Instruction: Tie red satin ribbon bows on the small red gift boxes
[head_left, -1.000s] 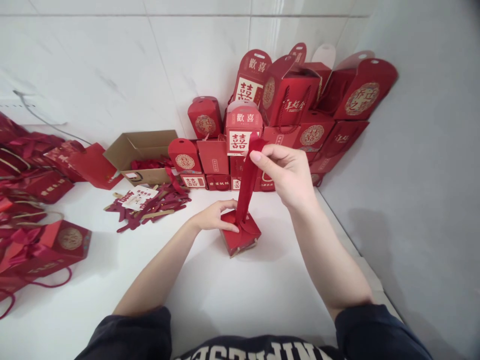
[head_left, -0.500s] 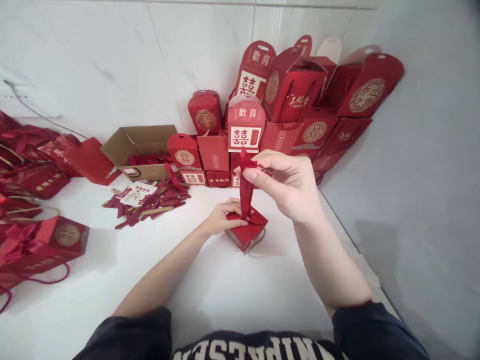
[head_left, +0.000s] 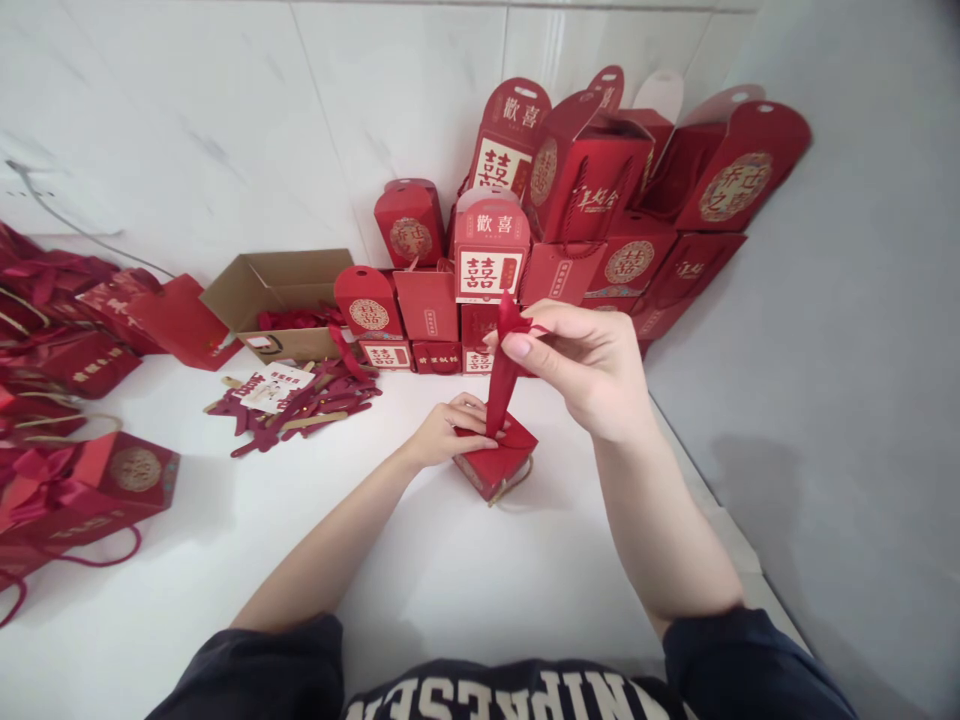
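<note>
A small red gift box [head_left: 501,462] with a cord handle sits on the white table in front of me. My left hand [head_left: 442,437] grips its left side, with the thumb and fingers on the top around the foot of a ribbon. That red ribbon [head_left: 501,390] rises nearly upright from the box top, leaning slightly right. Above the box, my right hand [head_left: 592,370] pinches the ribbon's upper end between thumb and fingers. The fingers partly hide how the ribbon meets the box.
Stacked red gift boxes [head_left: 559,270] stand against the tiled wall. An open cardboard carton [head_left: 277,275] holds red ribbons, and a pile of dark red ribbon pieces [head_left: 319,405] lies before it. Bow-topped red boxes [head_left: 90,480] crowd the left side. A grey wall [head_left: 840,350] rises at the right.
My right hand has shifted slightly to the right with the ribbon's upper end, so the ribbon now leans right. My left hand stays at the box.
</note>
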